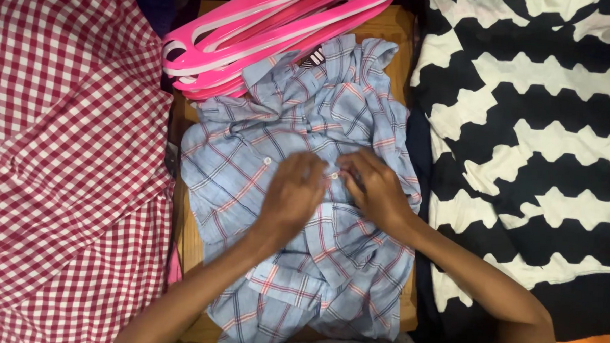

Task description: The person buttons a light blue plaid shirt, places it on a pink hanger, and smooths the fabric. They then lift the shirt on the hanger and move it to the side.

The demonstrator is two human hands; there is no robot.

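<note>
Shirt (285,171) lies lengthwise, collar pointing away.

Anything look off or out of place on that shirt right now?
Nothing damaged or spilled. The shirt lies rumpled, collar bunched near the pink hangers. Left hand and right hand meet at a button.

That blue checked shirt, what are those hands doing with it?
A person has a light blue plaid shirt spread on a wooden table. The left hand and right hand meet at the shirt's front, fingers pinching the fabric by a small white button. Pink hangers lie piled above it, with a red checked cloth on one side and a black-and-white patterned cloth on the other.
</note>
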